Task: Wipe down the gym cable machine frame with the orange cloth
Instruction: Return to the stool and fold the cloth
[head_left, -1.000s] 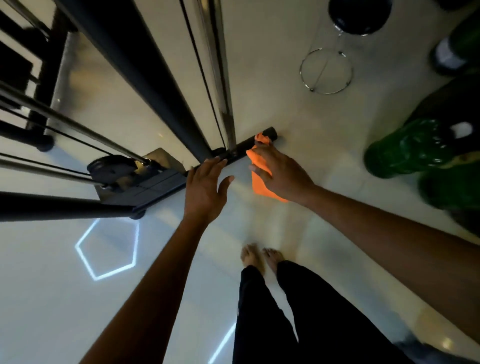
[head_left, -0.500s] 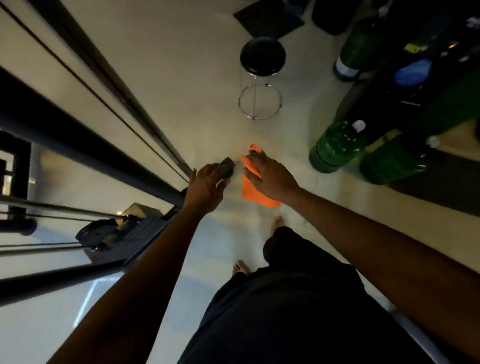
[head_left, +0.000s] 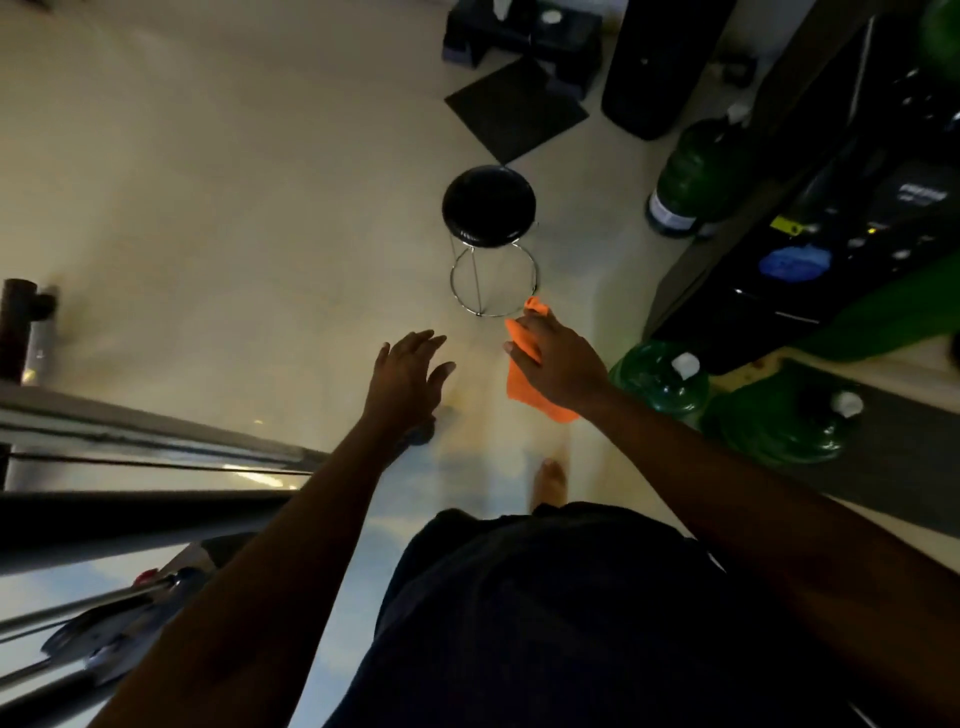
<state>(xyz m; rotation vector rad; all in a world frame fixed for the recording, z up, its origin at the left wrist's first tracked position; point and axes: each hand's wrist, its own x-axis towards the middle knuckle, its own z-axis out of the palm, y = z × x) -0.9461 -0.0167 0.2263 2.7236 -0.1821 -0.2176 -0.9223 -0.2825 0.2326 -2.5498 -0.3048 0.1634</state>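
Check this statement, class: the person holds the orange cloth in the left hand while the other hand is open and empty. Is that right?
Not quite. In the head view the orange cloth is in the right hand, not the left. The left hand is the one that is open and empty, fingers spread above the floor.

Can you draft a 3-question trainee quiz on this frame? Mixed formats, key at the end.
1. True or false: the left hand grips the orange cloth.
2. Multiple choice: the black round-seated stool stands A) on the dark floor mat, B) on the bare pale floor beyond the hands, C) against the cable machine frame.
3. Fill in: the large bottles right of the right hand, such as the nearest green water jug, are coloured ____.

Key: 1 false, the right hand holds it; 2 B; 3 green.
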